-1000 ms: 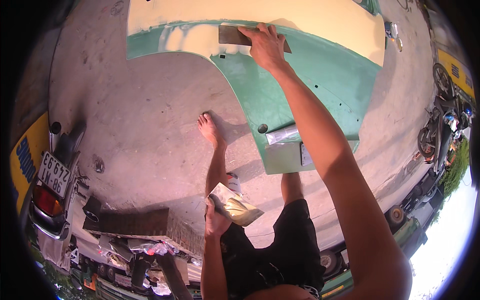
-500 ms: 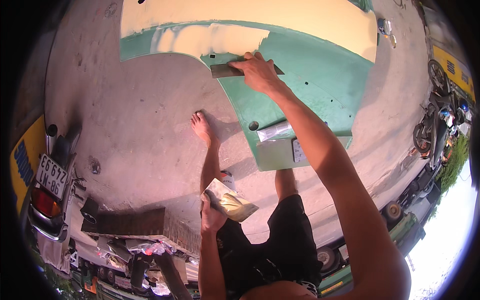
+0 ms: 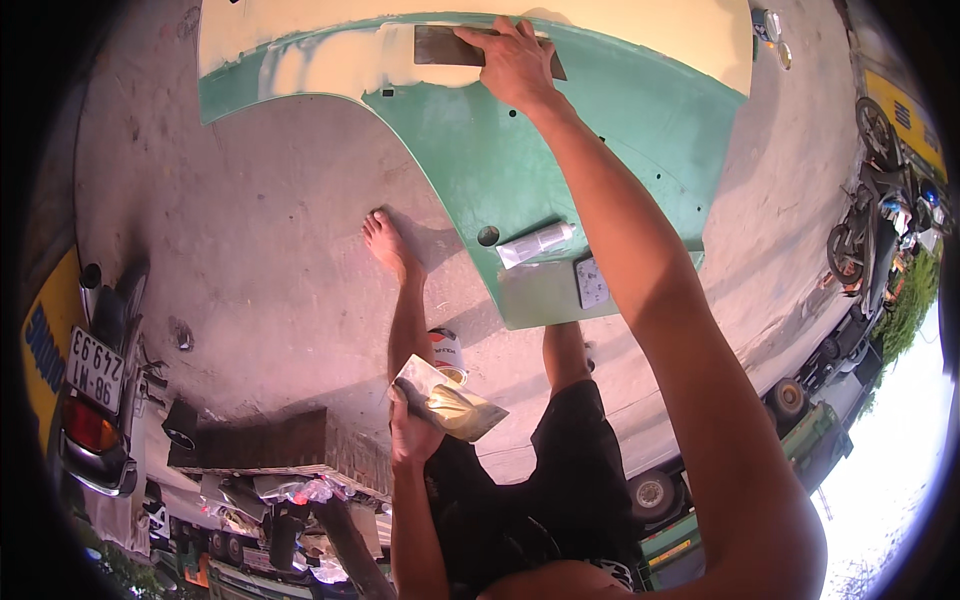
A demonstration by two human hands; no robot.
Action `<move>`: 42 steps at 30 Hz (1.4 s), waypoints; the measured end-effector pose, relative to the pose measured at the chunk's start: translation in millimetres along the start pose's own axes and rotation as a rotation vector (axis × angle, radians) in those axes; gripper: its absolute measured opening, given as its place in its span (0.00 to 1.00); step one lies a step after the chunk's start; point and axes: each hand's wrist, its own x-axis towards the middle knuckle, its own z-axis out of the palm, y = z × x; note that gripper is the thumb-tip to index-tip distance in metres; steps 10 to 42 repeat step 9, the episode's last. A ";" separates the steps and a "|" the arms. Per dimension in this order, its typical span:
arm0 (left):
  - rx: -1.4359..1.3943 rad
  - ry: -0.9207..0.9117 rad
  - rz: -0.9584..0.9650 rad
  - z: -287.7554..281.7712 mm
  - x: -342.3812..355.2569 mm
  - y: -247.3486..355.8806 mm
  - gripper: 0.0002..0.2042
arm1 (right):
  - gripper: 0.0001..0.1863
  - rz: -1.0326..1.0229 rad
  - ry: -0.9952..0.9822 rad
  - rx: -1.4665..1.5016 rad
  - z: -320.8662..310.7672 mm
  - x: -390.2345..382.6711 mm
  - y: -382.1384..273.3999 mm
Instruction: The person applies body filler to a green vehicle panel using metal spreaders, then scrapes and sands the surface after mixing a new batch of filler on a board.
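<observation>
At the far part of a green curved panel (image 3: 600, 150), my right hand (image 3: 515, 72) is closed on a wide, dark, flat putty spreader (image 3: 440, 47). The blade lies over a cream filler strip (image 3: 345, 62), with fingers pressing along its back. Low in front of my body, my left hand (image 3: 414, 434) grips a flat putty plate (image 3: 425, 378) by its near left edge. A mound of yellowish putty (image 3: 452, 404) sits on that plate. On the panel's near part rest a white-grey tube (image 3: 535, 245) and a grey rectangular slab (image 3: 591, 283), partly behind my right forearm.
A white and red can (image 3: 446, 348) stands on the concrete floor (image 3: 270, 230) beside my left leg. At left is a parked motorbike (image 3: 95, 400); more motorbikes (image 3: 865, 210) stand at right. A wooden box (image 3: 280, 445) and clutter lie lower left. Round tins (image 3: 770, 35) sit beyond the panel.
My right hand has pushed the spreader farther away, from the green surface onto the cream filler strip. My left hand still holds the plate. The view has shifted slightly, showing more of the can.
</observation>
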 end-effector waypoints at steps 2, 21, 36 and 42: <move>-0.013 -0.013 -0.011 -2.9 0.6 -1.9 0.42 | 0.36 -0.011 -0.041 0.003 -3.3 -16.2 -6.4; 0.032 -0.057 0.029 -2.1 4.4 1.0 0.42 | 0.34 -0.104 -0.404 0.052 -2.8 -73.0 -5.2; 0.032 -0.057 0.029 -2.1 4.4 1.0 0.42 | 0.34 -0.104 -0.404 0.052 -2.8 -73.0 -5.2; 0.032 -0.057 0.029 -2.1 4.4 1.0 0.42 | 0.34 -0.104 -0.404 0.052 -2.8 -73.0 -5.2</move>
